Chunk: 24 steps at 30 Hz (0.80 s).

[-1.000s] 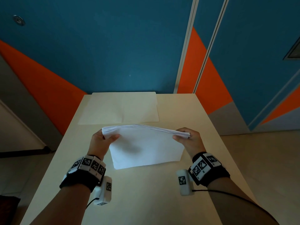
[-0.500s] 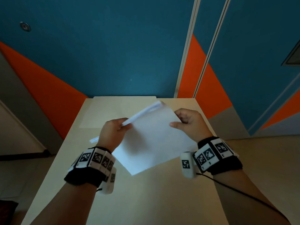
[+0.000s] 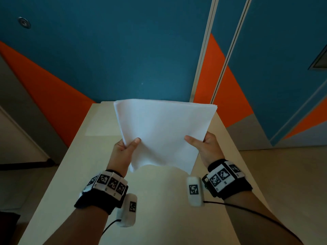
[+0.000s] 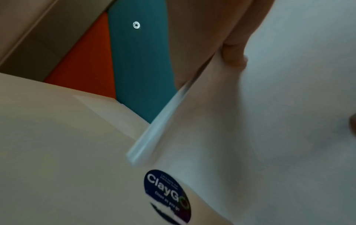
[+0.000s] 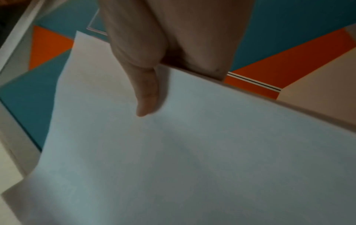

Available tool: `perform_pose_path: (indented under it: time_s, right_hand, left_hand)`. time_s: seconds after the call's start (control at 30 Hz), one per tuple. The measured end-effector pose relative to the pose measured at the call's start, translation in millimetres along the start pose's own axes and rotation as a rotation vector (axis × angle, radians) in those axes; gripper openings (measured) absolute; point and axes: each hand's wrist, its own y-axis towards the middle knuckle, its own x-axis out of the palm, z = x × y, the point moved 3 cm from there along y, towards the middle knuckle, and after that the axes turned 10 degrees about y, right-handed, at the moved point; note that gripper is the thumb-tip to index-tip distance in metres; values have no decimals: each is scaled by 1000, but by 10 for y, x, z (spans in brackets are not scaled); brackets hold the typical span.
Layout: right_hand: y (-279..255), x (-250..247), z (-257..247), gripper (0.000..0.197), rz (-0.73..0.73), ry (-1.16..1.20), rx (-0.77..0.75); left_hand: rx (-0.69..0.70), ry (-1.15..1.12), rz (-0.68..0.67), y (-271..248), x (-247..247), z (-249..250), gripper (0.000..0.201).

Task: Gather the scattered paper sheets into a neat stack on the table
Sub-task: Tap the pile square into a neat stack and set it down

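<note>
Nearest, both forearms are seen with marker-covered wrist bands, cables trailing off the bottom of the head view. Just beyond them, the paper stack is held up over the pale worktop, tilted with its far edge raised. The left edge is pinched by the left hand, thumb laid on the top sheet, the fingers hidden beneath. The right edge is gripped by the right hand, thumb stretched flat across the upper face; its fingers, too, are concealed under the paper. The stack's near edge sags and ripples, and whether it brushes the worktop cannot be told. In the left wrist view the layered sheet edges are smeared by blur, and a round dark sticker on the worktop is partly cut off by the stack. In the right wrist view most of the frame is filled by white paper. Farther back, a pale sheet lies flat at the worktop's far end, largely covered by the raised stack. Beyond it, a teal and orange wall is seen.
</note>
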Motion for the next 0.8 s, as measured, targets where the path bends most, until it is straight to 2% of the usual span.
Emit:
perform_pose_path:
  time_s: [0.17,0.27,0.33,0.4,0.47,0.57,0.6,0.73,0.8]
  right_hand:
    - [-53,-130,311,29,72,-79,131]
    - [-75,-189,381,30,140,-92,169]
    - [-71,-190,334,32,144,-98,146]
    - [-74,-152,236,33,138,-44,81]
    - [-81,-94,126,30,123,55,-18]
    - [-78,-25,-9,7,200,86,-163]
    - [-64,-7,-30,3,233,85,-193]
    - [-26,15,-40,15,319,53,-216]
    - [-11,1,-27,17,322,39,-219]
  left_hand:
    - [-124,103,-103,-61,98,-295,17]
    - [-115,36,-98,-81,139,-238,42]
    - [-47,-20,-57,-67,150,-115,49]
    - [16,-67,-18,-75,157,34,45]
    - [63,-115,8,-113,181,197,33]
    - [31,-204,78,-136,235,347,10]
    - [12,-211,103,-114,250,354,14]
    - [-8,-172,219,17,249,306,27]
    - [-28,-152,236,53,234,274,43]
